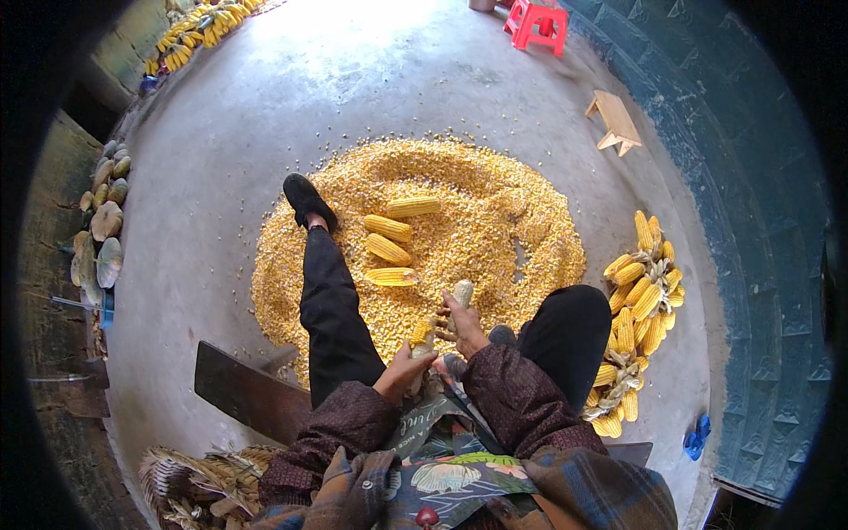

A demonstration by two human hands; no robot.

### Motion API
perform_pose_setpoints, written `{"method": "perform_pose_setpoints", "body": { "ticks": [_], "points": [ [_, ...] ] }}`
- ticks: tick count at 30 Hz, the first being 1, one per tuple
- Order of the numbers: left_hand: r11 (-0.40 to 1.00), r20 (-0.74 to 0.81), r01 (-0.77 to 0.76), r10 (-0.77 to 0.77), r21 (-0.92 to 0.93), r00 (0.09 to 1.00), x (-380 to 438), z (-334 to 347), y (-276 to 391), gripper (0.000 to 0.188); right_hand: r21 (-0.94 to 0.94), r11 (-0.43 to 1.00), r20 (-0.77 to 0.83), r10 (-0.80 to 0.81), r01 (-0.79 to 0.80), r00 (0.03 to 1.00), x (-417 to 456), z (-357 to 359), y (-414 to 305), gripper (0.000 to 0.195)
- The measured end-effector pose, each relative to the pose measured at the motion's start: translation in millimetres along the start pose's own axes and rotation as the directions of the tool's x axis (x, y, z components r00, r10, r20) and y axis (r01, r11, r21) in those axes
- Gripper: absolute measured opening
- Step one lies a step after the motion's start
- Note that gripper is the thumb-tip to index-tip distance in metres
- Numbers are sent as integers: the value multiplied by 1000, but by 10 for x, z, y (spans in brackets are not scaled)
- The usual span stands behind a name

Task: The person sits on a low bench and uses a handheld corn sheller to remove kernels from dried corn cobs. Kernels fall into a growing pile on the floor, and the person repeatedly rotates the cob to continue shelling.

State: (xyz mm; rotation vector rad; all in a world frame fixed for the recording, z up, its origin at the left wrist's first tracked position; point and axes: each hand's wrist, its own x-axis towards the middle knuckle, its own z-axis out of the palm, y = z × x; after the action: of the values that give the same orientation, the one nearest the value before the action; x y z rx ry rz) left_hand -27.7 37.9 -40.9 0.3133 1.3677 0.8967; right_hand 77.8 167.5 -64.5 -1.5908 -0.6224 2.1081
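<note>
My left hand [399, 372] grips a maize cob [422, 332] that still carries yellow kernels near its upper end, while its lower part is bare. In my right hand [469, 331] is a pale, stripped cob [462, 293], held upright just to the right of the other one. Both hands are over my lap, close together. Beyond them spreads a wide heap of loose maize kernels [464, 172] on the floor. Several full yellow ears [387, 249] lie on the heap, ahead and to the left of my hands.
Braided maize ears [646, 301] lie at right, near blue slippers [696, 437]. A small wooden stool [616, 119] and a red plastic stool [538, 28] stand farther off. Squashes [106, 220] line the left wall. A woven basket [165, 474] sits behind the dark bench [248, 391].
</note>
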Motion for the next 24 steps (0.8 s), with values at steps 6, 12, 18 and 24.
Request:
{"method": "perform_pose_setpoints", "body": {
  "ticks": [6, 12, 18, 24],
  "points": [
    [602, -118, -222, 473, 767, 873, 136, 8, -157, 51, -197, 980, 171, 56, -21, 984, 12, 97, 144, 48],
    [591, -23, -272, 442, 759, 897, 212, -55, -378, 44, -520, 832, -73, -271, 195, 960, 48, 166, 454, 45],
    [978, 133, 96, -72, -184, 989, -133, 10, 196, 33, -248, 849, 74, -464, 467, 883, -42, 124, 330, 32],
    [963, -137, -186, 215, 196, 967, 198, -151, -214, 46, -64, 996, 226, -52, 69, 973, 24, 112, 263, 31]
  ]
}}
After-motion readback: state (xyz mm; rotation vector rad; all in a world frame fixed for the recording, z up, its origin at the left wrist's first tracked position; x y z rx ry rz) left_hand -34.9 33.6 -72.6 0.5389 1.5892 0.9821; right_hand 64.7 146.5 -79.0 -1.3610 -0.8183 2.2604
